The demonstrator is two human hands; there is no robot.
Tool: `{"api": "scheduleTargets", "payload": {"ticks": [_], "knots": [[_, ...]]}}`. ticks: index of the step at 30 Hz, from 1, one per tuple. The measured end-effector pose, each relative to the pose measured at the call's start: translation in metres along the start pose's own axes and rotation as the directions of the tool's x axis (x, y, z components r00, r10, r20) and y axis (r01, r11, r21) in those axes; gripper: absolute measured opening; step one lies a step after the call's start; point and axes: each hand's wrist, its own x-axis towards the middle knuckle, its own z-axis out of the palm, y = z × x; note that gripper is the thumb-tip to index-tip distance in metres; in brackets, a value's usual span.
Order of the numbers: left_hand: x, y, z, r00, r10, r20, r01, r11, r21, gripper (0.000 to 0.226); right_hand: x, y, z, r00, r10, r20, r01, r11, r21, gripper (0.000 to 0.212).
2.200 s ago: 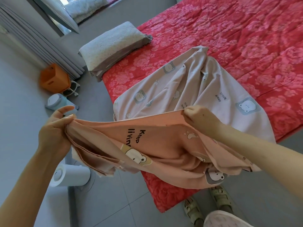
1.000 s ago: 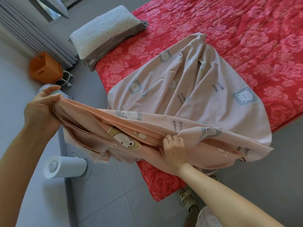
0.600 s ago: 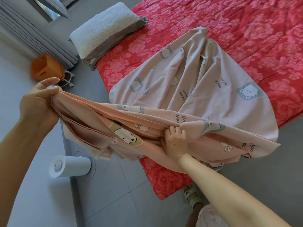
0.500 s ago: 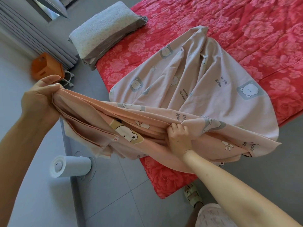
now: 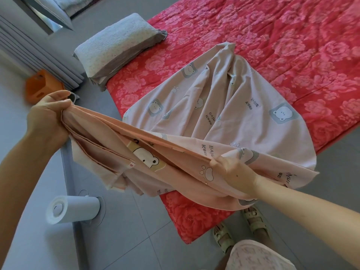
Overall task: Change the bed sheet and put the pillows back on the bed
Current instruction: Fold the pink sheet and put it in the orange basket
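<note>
Over the bed (image 5: 292,45) corner, right hand (image 5: 231,168) has re-pinched the sheet (image 5: 224,117) hem lower down; left hand (image 5: 46,117) grips its bunched end; spreading remains.

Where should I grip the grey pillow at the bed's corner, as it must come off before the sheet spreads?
Likely take the grey rectangular pillow by its near short end, which overhangs the red floral mattress; come from the floor side, reaching beneath that free end.
</note>
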Motion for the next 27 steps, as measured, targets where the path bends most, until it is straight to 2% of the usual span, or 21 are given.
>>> {"api": "scheduleTargets", "payload": {"ticks": [2,6,8,10,13,17,21,24,26,27], "knots": [[0.002,0.002,0.005,1.0,0.019,0.007,-0.019,0.999,-0.028,0.027,-0.002,-0.001,-0.004,0.995,-0.043,-0.085,0.055,0.989,0.138,0.028],[0.003,0.006,0.01,0.999,0.038,0.008,-0.038,0.999,-0.022,0.027,0.004,-0.023,-0.002,0.997,0.037,-0.074,-0.01,0.939,0.343,0.03],[0.002,0.007,0.01,0.999,0.046,0.014,-0.046,0.999,-0.014,0.027,0.01,-0.042,0.003,0.993,0.117,0.002,-0.098,0.826,0.556,0.025],[0.001,0.008,0.009,0.999,0.045,0.011,-0.045,0.999,-0.012,0.028,0.019,-0.059,0.008,0.97,0.216,0.112,-0.234,0.704,0.671,0.02],[0.0,0.01,0.008,0.999,0.04,0.0,-0.04,0.999,0.001,0.028,0.037,-0.074,0.014,0.928,0.305,0.214,-0.363,0.617,0.698,0.018],[0.0,0.01,0.003,0.999,0.026,-0.032,-0.026,1.0,0.004,0.026,0.058,-0.075,0.022,0.909,0.357,0.214,-0.408,0.666,0.624,0.027],[-0.001,0.011,-0.001,0.999,0.035,-0.032,-0.035,0.999,0.011,0.027,0.066,-0.072,0.019,0.936,0.322,0.144,-0.345,0.747,0.569,0.015],[-0.001,0.012,-0.002,0.999,0.031,-0.043,-0.031,0.999,0.014,0.025,0.063,-0.061,0.009,0.93,0.343,0.131,-0.352,0.731,0.585,0.016],[0.004,0.012,-0.002,0.998,0.024,-0.054,-0.026,0.999,-0.041,0.024,0.047,-0.051,0.0,0.902,0.422,0.094,-0.39,0.7,0.598,0.029],[0.007,0.013,-0.002,0.998,0.018,-0.064,-0.022,0.997,-0.072,0.024,0.036,-0.045,-0.006,0.9,0.419,0.118,-0.407,0.714,0.57,0.025]]}}
